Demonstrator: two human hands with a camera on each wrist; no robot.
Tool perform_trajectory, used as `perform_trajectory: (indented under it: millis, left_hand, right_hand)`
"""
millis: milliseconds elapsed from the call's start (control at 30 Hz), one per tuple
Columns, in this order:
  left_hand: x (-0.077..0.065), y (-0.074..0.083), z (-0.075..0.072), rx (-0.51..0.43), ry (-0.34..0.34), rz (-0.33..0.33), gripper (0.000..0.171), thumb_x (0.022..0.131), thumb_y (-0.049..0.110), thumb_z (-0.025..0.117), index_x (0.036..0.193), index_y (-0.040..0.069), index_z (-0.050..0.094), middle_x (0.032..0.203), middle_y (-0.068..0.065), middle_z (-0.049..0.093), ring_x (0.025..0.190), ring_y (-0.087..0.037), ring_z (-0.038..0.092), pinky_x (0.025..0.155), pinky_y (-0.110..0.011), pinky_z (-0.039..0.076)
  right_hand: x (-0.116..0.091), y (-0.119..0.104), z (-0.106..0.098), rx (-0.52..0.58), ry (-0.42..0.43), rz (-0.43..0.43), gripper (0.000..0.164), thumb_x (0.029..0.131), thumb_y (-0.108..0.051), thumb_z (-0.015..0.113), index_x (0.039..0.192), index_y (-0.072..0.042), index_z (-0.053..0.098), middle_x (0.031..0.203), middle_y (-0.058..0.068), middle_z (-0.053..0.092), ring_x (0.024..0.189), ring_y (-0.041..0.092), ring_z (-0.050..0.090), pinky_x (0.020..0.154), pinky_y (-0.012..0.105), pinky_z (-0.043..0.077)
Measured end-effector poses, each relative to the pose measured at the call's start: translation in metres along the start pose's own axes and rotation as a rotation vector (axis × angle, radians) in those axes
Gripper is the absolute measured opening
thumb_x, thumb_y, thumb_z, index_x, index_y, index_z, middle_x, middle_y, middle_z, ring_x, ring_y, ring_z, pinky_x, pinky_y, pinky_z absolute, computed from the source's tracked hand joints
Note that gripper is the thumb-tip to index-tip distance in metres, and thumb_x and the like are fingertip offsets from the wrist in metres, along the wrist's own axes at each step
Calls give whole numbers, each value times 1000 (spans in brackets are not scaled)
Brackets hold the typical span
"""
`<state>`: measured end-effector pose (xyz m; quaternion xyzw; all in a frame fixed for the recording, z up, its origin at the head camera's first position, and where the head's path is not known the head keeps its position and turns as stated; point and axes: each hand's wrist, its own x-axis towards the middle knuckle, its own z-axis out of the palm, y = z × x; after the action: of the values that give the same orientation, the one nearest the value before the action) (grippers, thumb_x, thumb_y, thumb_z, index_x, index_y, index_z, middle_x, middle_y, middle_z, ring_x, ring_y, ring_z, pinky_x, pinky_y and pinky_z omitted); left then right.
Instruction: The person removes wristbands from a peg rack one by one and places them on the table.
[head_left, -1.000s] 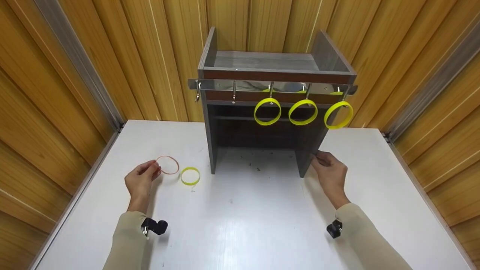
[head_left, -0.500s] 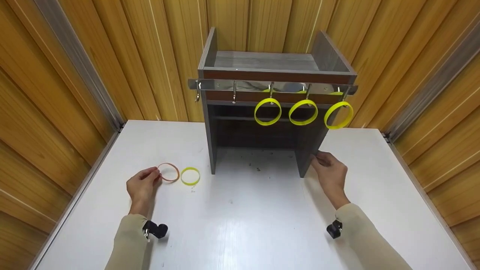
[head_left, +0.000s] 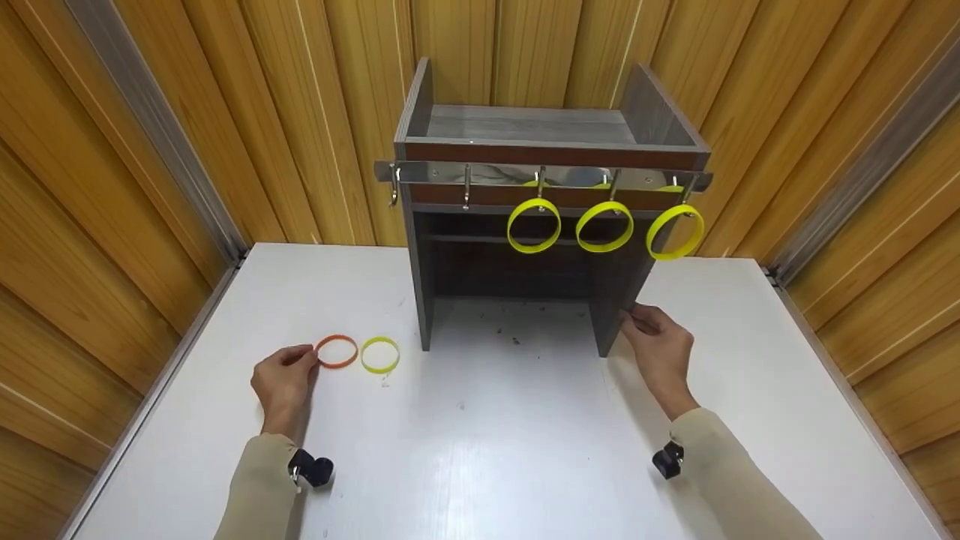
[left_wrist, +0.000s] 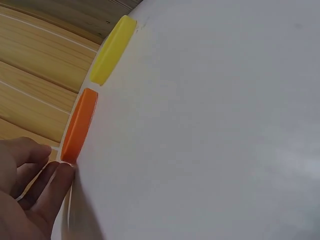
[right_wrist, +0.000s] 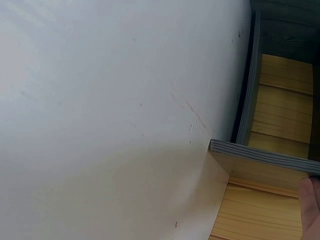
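Observation:
On the white table (head_left: 465,465) at left, an orange ring-shaped band (head_left: 337,352) lies flat beside a yellow band (head_left: 380,355). My left hand (head_left: 285,382) is at the orange band's left edge. In the left wrist view, a fingertip (left_wrist: 64,171) touches or nearly touches the orange band (left_wrist: 80,125), while the thumb and fingers stand apart. The right hand (head_left: 661,352) rests its fingertips against the outer side of the grey shelf unit's right panel (head_left: 619,322). Only a small part of that hand (right_wrist: 310,207) shows in the right wrist view.
A metal hook rail (head_left: 495,174) crosses the front of the shelf unit (head_left: 551,154). Three yellow bands hang from its right-hand hooks, the middle one (head_left: 604,250) among them. Wood-patterned walls (head_left: 315,127) enclose the table's back and sides.
The left hand has lowered the orange band from a tilted position onto the table, left of the yellow one. Its thumb and fingers now stand apart at the edge. My right hand stays put.

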<state>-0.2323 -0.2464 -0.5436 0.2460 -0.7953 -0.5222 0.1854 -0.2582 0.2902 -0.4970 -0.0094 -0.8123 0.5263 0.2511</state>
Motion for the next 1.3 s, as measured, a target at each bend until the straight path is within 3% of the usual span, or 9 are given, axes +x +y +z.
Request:
perform_trajectory:
  millis: [233, 333, 633, 1033, 1300]
  left_hand:
    - [-4, 17, 4, -63, -23, 72, 18, 96, 11, 78, 109, -2, 80, 96, -15, 77, 76, -16, 71, 58, -13, 55]
    - [-6, 28, 8, -113, -53, 101, 20, 97, 13, 79, 111, -2, 79, 99, -15, 77, 79, -18, 73, 61, -16, 58]
    - [-16, 67, 16, -189, -106, 206, 23, 97, 20, 81, 115, 5, 80, 105, -10, 78, 87, -9, 71, 74, -16, 58]
    - [-38, 121, 34, -258, -168, 410, 21, 94, 12, 83, 113, 3, 80, 108, -7, 79, 92, -15, 72, 79, -18, 58]
    - [-52, 152, 49, -353, -220, 538, 20, 91, 4, 85, 109, 0, 81, 104, -9, 80, 92, -19, 76, 82, -23, 63]
  right_hand:
    - [1, 1, 0, 6, 11, -29, 15, 97, -5, 78, 111, 1, 79, 108, 15, 79, 88, -3, 72, 79, 14, 60]
    - [0, 1, 0, 1, 7, -38, 15, 97, -5, 78, 111, 1, 79, 108, 14, 79, 89, -4, 72, 79, 13, 59]
    - [-1, 0, -1, 4, -6, -6, 18, 99, -11, 77, 112, 1, 78, 110, 15, 78, 91, -4, 72, 81, 13, 59]
    - [-2, -1, -1, 10, -15, 0, 18, 99, -13, 78, 112, 0, 78, 110, 15, 79, 91, -3, 72, 82, 12, 58]
    - [0, 0, -1, 12, -7, -14, 17, 99, -11, 78, 111, 1, 78, 108, 16, 79, 90, -3, 72, 79, 12, 58]
